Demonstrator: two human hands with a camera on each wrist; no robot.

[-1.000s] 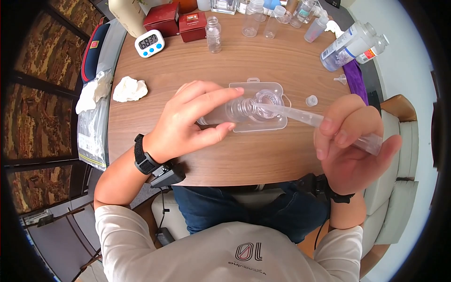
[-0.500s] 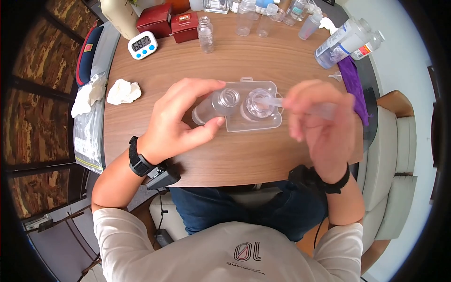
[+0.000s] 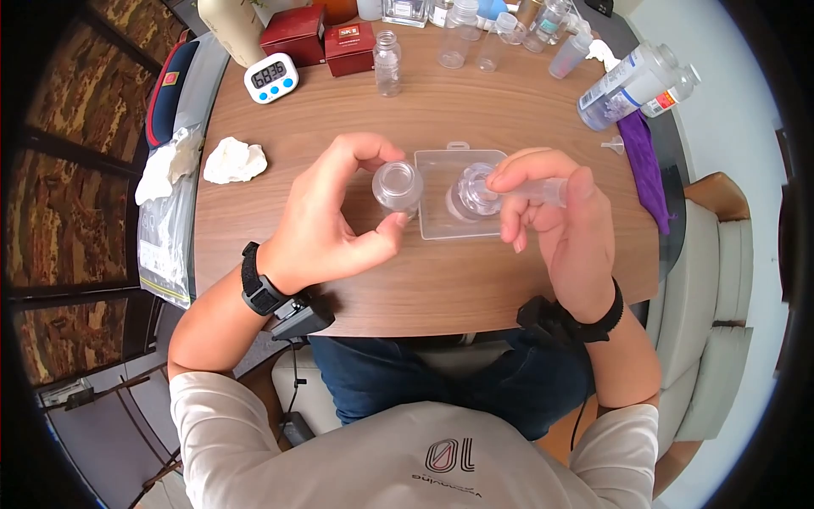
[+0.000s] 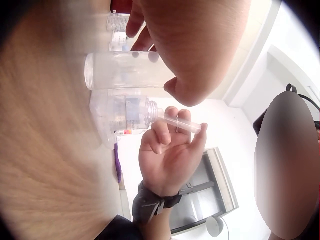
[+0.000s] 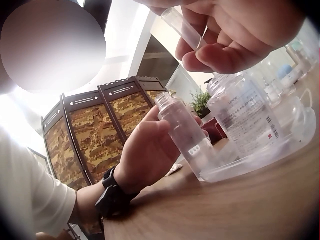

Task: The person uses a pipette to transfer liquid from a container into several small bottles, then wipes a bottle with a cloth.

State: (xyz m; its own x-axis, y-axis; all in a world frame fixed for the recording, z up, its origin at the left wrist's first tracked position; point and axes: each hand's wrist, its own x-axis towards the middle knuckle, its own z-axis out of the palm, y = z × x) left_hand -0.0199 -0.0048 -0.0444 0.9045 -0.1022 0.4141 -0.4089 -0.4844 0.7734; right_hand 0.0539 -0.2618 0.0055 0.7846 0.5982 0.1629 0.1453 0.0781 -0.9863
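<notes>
My left hand (image 3: 326, 225) grips a clear, narrow-necked plastic bottle (image 3: 398, 191), thumb on one side and fingers on the other. The bottle stands upright, its mouth uncovered. My right hand (image 3: 564, 220) pinches a translucent plastic dropper (image 3: 541, 192) between thumb and fingers. The dropper slants down to the mouth of a wider clear bottle (image 5: 245, 115) with a printed label, which also shows in the left wrist view. This wider bottle stands on a clear plastic case (image 3: 437, 225) with a rounded rim. In the head view my right fingers cover part of the case.
A white crumpled tissue (image 3: 235, 161) and a digital timer (image 3: 271, 78) lie to the left. Red boxes (image 3: 349, 48), an empty clear bottle (image 3: 387, 64) and several small bottles line the back. Large bottles (image 3: 623, 89), a small funnel (image 3: 612, 145) and purple cloth (image 3: 644, 165) are at right.
My right hand has moved the dropper from the left bottle's mouth to the wider bottle on the case. The left bottle, tilted to the right earlier, now stands upright in my left hand.
</notes>
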